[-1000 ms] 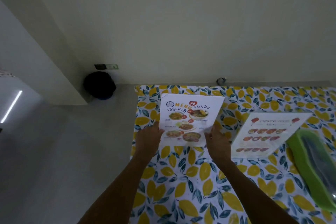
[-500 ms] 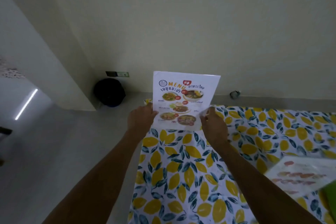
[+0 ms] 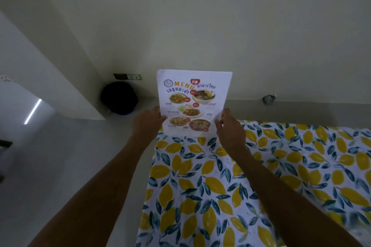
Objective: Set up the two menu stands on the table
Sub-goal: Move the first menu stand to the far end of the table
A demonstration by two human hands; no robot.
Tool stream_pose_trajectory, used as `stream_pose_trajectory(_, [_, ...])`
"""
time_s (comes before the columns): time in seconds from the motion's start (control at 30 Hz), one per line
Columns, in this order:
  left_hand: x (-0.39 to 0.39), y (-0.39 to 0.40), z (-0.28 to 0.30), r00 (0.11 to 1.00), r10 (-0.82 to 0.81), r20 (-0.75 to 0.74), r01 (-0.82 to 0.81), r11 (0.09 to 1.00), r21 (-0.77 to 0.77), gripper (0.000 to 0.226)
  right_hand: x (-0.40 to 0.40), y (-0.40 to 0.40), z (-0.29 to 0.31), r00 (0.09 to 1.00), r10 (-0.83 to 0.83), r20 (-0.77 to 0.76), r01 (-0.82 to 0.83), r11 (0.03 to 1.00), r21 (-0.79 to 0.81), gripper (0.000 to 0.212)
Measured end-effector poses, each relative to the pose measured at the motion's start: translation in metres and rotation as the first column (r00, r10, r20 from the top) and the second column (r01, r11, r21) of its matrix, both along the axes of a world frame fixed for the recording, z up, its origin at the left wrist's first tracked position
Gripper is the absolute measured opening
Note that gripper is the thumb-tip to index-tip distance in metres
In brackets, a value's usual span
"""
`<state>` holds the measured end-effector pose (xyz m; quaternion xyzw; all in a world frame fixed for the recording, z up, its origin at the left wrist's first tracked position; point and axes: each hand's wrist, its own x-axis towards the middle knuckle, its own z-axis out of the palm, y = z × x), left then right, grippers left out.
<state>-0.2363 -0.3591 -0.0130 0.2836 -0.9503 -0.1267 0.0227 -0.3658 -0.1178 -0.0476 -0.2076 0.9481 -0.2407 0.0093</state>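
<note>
- The left hand (image 3: 148,124) grips the lower left edge of the menu stand (image 3: 193,102), fingers curled against it
- The right hand (image 3: 228,128) pinches the lower right edge, thumb in front, the other fingers hidden behind
- Between the two hands the menu stand is upright, printed side facing the camera, above the far left corner of the table (image 3: 251,176)
- Left of the left-hand fingers, a dark round object (image 3: 119,97) sits on the floor by the wall

Black bag (image 3: 119,98) on the floor — wall outlet (image 3: 127,76) just above.
</note>
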Motion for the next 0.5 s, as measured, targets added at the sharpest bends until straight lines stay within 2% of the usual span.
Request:
stream_pose_trajectory(0.13, [-0.002, -0.004, -0.011, 0.999, 0.039, -0.003, -0.039, 0.999, 0.027, 0.036, 0.000, -0.003, -0.007, 1.000, 0.006, 0.008, -0.006, 0.999, -0.046, 0.023])
stream_pose_trajectory(0.5, [0.001, -0.007, -0.007, 0.996, 0.071, -0.047, -0.064, 0.989, 0.133, 0.035, 0.002, -0.005, -0.013, 0.998, 0.069, 0.013, -0.067, 0.990, -0.124, 0.029])
